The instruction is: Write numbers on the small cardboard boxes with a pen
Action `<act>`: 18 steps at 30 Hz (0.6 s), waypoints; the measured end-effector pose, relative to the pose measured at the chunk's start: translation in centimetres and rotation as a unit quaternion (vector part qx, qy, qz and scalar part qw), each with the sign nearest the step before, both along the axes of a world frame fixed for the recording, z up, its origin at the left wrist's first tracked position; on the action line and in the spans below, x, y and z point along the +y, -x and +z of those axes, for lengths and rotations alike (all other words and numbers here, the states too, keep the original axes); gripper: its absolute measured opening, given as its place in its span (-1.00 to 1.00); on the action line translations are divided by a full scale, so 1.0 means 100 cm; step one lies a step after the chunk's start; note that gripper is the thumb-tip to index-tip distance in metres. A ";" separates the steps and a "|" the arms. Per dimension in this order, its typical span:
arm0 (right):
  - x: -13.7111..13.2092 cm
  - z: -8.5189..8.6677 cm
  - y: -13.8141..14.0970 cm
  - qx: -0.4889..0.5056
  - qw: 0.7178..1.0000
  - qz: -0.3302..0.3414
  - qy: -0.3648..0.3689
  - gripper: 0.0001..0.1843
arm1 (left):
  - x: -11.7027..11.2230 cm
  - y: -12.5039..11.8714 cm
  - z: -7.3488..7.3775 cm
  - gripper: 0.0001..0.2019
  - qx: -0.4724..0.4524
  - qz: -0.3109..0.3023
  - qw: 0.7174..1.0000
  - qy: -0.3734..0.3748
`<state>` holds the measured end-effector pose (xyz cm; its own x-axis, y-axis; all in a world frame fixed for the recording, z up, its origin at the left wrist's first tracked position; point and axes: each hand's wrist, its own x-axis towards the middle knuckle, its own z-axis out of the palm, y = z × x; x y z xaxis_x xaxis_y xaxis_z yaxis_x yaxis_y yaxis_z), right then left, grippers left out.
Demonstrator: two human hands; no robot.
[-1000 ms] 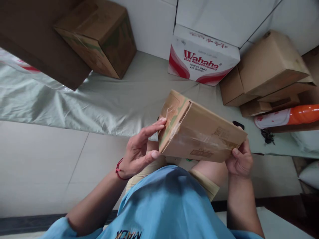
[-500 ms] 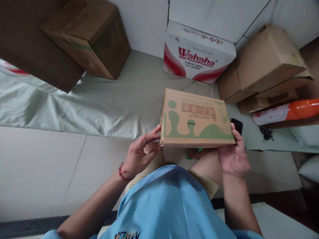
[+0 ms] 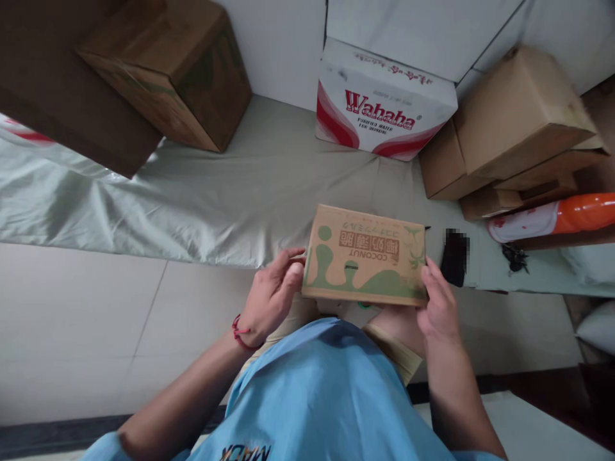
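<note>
I hold a small brown cardboard box (image 3: 368, 255) with green print and the word COCONUT between both hands, printed face up, above my knees. My left hand (image 3: 271, 296) grips its left end with fingers curled on the edge; a red cord is around that wrist. My right hand (image 3: 436, 306) grips the box's right end, thumb along the side. A grey-green sheet (image 3: 216, 192) covers the floor just beyond the box.
On the sheet stand a white and red Wahaha carton (image 3: 384, 102), a brown carton (image 3: 173, 70) at back left, and stacked brown cartons (image 3: 514, 128) at right. A dark phone-like object (image 3: 454, 257) and an orange and white roll (image 3: 557, 221) lie to the right. Pale floor tiles (image 3: 86, 320) lie to the left.
The box was turned from its taped side to its printed face, then lowered closer to my lap. Both hands shifted their grip on its ends.
</note>
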<state>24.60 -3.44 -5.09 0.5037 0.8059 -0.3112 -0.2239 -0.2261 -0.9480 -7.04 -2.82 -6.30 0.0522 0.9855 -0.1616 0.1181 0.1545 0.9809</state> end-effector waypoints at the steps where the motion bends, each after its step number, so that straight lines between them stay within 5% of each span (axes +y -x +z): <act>1: -0.002 0.002 0.003 -0.011 1.000 0.017 -0.012 -0.35 | 0.001 0.000 0.003 -0.45 0.011 -0.013 1.000 0.002; 5: -0.013 0.012 0.007 -0.030 0.992 0.097 -0.072 -0.32 | -0.002 0.003 0.007 -0.44 -0.027 -0.006 0.999 0.017; 10: -0.036 0.036 0.016 -0.128 0.966 0.167 -0.153 -0.30 | -0.009 0.015 -0.002 -0.55 -0.212 0.031 0.975 0.048; 16: -0.044 0.076 0.044 -0.297 0.857 0.324 -0.268 -0.26 | -0.009 0.025 -0.023 -0.65 -0.333 0.058 0.937 0.090; 18: -0.045 0.078 0.051 -0.301 0.843 0.347 -0.280 -0.28 | -0.008 0.025 -0.026 -0.70 -0.345 0.061 0.933 0.081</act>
<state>19.48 -7.90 2.75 -0.2182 0.9074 0.3592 0.3389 0.4157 -0.8440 -9.58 -3.58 -8.88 0.0880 0.9567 -0.2776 -0.5614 0.2779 0.7795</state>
